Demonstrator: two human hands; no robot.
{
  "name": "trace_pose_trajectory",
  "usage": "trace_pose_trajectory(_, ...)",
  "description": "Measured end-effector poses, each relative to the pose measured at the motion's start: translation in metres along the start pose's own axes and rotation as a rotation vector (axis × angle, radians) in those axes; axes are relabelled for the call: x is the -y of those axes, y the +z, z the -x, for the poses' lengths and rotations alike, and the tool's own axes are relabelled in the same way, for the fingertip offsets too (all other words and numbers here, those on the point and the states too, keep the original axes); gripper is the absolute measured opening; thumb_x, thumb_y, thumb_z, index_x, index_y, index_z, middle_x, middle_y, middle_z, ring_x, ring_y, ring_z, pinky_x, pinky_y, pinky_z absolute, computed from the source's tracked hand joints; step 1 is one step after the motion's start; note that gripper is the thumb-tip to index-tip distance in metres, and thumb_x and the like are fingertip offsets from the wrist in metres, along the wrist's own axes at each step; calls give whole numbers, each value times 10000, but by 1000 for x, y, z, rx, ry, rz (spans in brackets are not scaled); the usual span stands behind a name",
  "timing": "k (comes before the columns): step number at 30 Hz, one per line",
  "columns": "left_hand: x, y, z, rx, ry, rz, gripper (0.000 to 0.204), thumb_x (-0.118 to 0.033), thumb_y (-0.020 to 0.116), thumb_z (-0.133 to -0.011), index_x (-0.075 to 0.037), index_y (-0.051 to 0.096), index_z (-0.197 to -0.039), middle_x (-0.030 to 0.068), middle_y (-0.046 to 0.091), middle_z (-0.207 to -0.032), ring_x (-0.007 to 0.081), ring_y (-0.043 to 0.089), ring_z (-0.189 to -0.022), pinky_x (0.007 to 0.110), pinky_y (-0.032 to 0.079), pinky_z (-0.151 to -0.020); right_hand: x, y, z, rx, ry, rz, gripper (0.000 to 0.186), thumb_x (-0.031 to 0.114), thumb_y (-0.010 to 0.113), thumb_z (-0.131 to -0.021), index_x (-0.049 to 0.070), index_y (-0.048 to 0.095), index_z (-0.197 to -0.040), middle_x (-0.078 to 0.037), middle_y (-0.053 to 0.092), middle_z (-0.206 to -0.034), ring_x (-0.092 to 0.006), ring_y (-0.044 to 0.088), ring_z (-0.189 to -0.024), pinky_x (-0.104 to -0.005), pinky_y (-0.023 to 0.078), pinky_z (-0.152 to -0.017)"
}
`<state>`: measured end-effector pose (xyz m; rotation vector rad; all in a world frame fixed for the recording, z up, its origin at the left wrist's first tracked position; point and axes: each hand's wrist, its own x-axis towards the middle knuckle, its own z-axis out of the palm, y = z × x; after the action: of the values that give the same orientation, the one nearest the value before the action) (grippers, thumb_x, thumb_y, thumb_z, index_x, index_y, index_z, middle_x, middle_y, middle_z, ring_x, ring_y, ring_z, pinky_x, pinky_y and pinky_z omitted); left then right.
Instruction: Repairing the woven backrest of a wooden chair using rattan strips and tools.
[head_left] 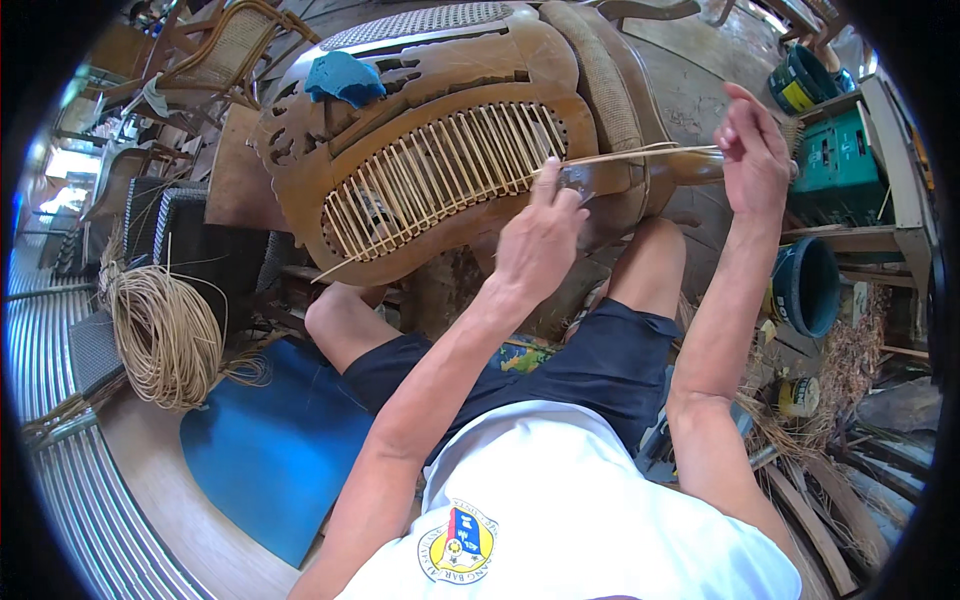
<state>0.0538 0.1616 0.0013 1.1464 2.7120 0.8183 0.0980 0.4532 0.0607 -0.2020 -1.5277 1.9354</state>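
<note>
A brown carved wooden chair lies in front of me. Light cane strands cross the oval opening of its panel, side by side in one direction. A loose cane strand runs from the panel's right end out to the right. At that end of the opening, my left hand has its index finger against the strand and its other fingers curled; its thumb is hidden. Farther right and raised, my right hand grips the strand between bent fingers. A blue sponge-like block rests on the carved rail.
To the left hangs a big coil of cane, above a blue sheet. Dark buckets and a green crate on a wooden rack stand at the right, near piled cane scraps. A cane-backed chair is at the far left.
</note>
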Motion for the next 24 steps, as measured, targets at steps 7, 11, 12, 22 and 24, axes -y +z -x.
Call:
trace_pose_trajectory(7,64,-72,1,-270,-477,694,216,-239,678,-1037,-27,723,-1035,31,704,-737,91,587,-649,268,470,-644,-65,98,-3,542,-67,1195,149,121,673,-976,77,785,-1064,-144,692,-1070,-298,660,-1077,-402,515,-926)
trace_pose_trajectory(11,68,-81,-34,-130,-522,777,226,-233,660,-1031,-26,743,-1064,30,695,-695,74,579,-636,256,442,-619,-106,109,9,677,-148,949,120,122,702,-942,26,748,-997,-129,621,-939,-281,635,-922,-410,499,-858)
trace_pose_trajectory(12,68,-81,-41,-71,-514,748,243,-262,689,-1019,-27,738,-1062,16,676,-680,68,553,-607,253,419,-588,-110,108,12,656,-197,913,118,117,707,-935,15,740,-985,-129,605,-902,-274,627,-884,-402,501,-834)
trace_pose_trajectory(22,70,-74,-79,114,-541,309,263,-259,687,-931,-34,794,-848,76,735,-658,159,676,-614,340,546,-664,-110,92,18,575,10,777,94,68,741,-925,-7,716,-975,-52,615,-854,-149,624,-805,-301,516,-765)
trace_pose_trajectory(24,65,-75,-82,120,-509,217,266,-255,687,-924,-37,795,-816,81,742,-661,174,707,-629,341,567,-681,-115,88,19,491,82,583,76,75,750,-935,10,726,-966,-18,639,-890,-111,639,-856,-276,528,-801)
